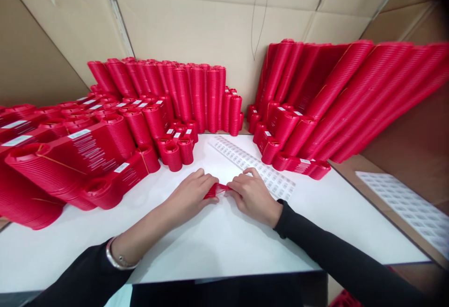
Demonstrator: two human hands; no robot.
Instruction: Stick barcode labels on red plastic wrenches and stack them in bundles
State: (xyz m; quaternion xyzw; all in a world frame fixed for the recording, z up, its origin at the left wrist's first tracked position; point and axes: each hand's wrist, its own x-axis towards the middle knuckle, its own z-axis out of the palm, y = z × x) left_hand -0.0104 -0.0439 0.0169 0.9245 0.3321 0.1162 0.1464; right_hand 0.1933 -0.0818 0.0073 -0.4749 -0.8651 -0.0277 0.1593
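While red stacks (196,96) crowd the table's (210,241) far edge, both hands' (191,195) fingers (242,186) pinch a red piece (216,190) over bare surface.

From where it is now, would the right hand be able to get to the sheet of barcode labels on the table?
Probably yes. The right hand lies right beside the label sheet, nothing stands between them, but it shares a grip on a small red piece with the left hand.
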